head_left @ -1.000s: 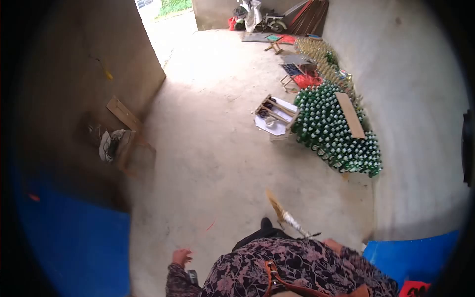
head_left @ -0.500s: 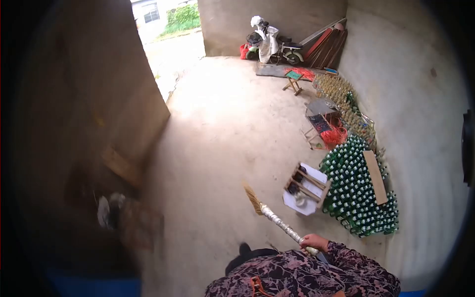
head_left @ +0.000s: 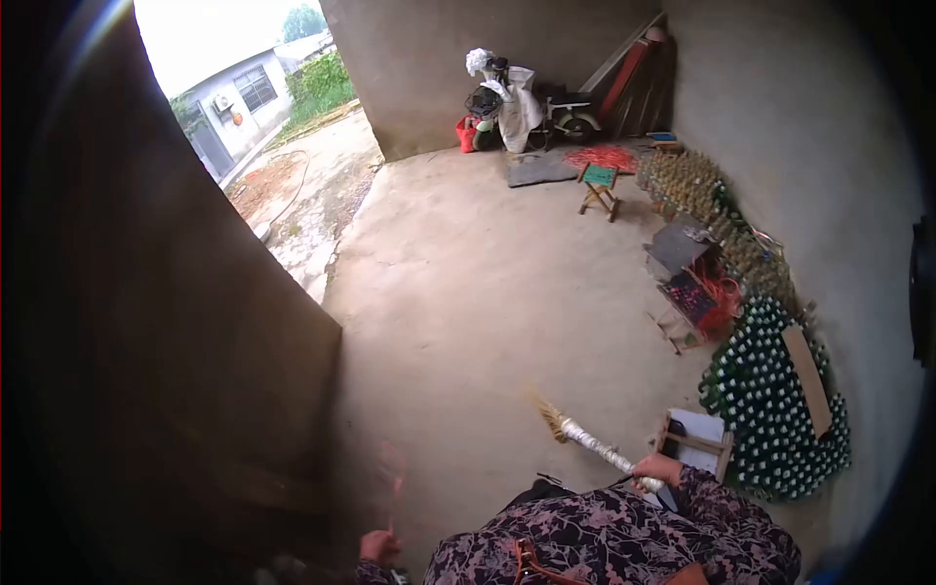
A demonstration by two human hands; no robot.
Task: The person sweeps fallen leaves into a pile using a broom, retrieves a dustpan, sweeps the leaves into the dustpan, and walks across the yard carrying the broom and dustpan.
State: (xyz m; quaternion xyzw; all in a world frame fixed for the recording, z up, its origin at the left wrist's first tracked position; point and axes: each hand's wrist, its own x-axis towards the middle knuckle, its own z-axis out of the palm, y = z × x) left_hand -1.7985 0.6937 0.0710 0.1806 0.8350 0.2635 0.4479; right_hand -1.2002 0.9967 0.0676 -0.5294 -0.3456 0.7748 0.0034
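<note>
My right hand (head_left: 659, 470), at the lower right in front of my body, is closed round the white-wrapped handle of a broom (head_left: 604, 451). Its straw-coloured head points forward and left over the floor. A flat grey piece (head_left: 667, 499) shows just below that hand; what it is I cannot make out. Low on the left, my left hand (head_left: 378, 548) is closed. From it rises a thin reddish strand (head_left: 396, 487), blurred by motion. Near my right hand stands a wooden-framed stand (head_left: 698, 444) with a white panel.
Many green bottles (head_left: 770, 390) are packed along the right wall, with a board (head_left: 807, 380) on top. Beyond are a small table (head_left: 680, 249) with red strands, a folding stool (head_left: 599, 185) and a scooter (head_left: 546, 112). A doorway opens on the left past a dark wall (head_left: 234, 322).
My view has turned left, so the bottles and stand sit farther right and more shows through the doorway. My left hand with the reddish strand has come into view. The broom stays in my right hand.
</note>
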